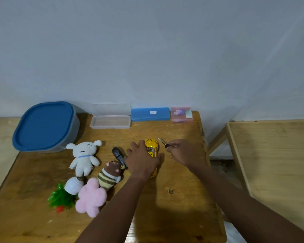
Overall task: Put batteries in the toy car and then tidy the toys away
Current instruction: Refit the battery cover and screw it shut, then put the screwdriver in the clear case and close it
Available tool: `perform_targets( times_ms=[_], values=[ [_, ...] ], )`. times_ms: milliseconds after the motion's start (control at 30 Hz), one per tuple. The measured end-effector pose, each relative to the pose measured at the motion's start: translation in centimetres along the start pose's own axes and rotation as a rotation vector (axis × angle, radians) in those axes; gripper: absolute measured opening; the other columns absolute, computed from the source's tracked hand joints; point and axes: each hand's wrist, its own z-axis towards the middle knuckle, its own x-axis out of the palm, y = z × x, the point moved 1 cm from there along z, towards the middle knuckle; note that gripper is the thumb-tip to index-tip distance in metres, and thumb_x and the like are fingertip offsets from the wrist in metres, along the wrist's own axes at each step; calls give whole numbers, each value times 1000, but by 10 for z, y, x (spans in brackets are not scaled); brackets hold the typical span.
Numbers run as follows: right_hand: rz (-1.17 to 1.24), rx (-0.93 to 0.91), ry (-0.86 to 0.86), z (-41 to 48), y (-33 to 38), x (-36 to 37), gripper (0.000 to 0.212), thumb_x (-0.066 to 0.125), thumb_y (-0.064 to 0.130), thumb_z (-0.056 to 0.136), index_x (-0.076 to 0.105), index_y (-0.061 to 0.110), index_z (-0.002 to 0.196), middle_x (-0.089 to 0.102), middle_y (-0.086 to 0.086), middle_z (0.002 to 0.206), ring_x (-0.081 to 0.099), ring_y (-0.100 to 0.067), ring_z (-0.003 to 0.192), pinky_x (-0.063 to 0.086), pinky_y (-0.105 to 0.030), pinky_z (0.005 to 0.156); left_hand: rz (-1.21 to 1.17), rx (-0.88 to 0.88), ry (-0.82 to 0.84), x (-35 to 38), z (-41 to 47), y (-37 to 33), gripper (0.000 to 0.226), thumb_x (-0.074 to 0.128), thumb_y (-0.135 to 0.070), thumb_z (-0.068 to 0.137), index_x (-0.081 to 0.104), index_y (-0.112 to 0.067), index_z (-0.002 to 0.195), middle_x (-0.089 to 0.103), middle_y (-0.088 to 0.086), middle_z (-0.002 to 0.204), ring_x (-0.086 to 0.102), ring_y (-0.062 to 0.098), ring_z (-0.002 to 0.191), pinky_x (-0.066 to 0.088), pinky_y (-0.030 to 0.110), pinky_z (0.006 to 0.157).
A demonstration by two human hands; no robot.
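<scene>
Toy car (152,149), yellow, sits near the middle of the wooden counter (174,207) in the head-camera view, with the person's left hand (142,161) laid flat over its near half, fingers spread across the roof and side, pressing it down rather than curling closed. The car's far end shows beyond the fingers. Just to the right, apart from the car, the right hand (181,153) is closed on a small screwdriver (162,142), pinching its dark handle while the metal shaft points up and away toward the back left.

Left of the car lies a black remote (118,155), its near end touching a striped brown plush (110,176). A white plush dog (85,157) lies farther left, with a pink flower plush (91,197) and a toppled white pot of green plastic plants (65,194) near the front-left corner.

Along the back edge, against the wall, stand a grey tub with a blue lid (44,126), an open clear case (111,118), a closed blue case (150,114) and a small pink box (181,114). A second wooden surface (270,155) stands well apart to the right.
</scene>
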Motion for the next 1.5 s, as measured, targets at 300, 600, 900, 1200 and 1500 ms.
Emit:
perform_targets(
  times_ms=[300,600,900,1200,1500],
  values=[
    [-22,-120,94,24,56,69,35,64,1,88,69,13,121,68,-1,100,63,-7,66,56,-25,60,-153,-13,-51,-65,36,88,71,69,-48,77,46,-24,140,48,9,137,50,31,122,52,50,93],
    [-308,-189,-65,88,124,139,32,66,14,87,72,20,119,70,-3,119,63,-19,107,49,-31,93,-200,104,-90,-111,136,170,71,77,-25,75,49,-20,139,45,13,138,52,34,122,51,47,98],
    [-529,-198,-143,138,125,176,29,57,35,92,66,39,120,62,-7,108,59,-21,91,56,-42,82,-389,190,5,-96,206,184,107,85,-28,66,23,-21,154,36,17,148,41,35,131,46,44,103],
    [-575,-185,-153,150,123,184,30,62,30,91,69,37,119,63,-11,107,49,-27,113,47,-40,93,-612,187,9,-87,219,189,119,86,-14,69,8,-27,158,46,1,137,49,17,118,49,29,93],
    [-334,-198,-465,146,124,176,19,64,27,87,71,25,104,68,-2,104,59,-22,101,48,-32,80,-646,151,-2,-82,220,192,126,89,-11,68,4,-27,161,39,7,153,42,20,133,36,22,97]
  ],
)
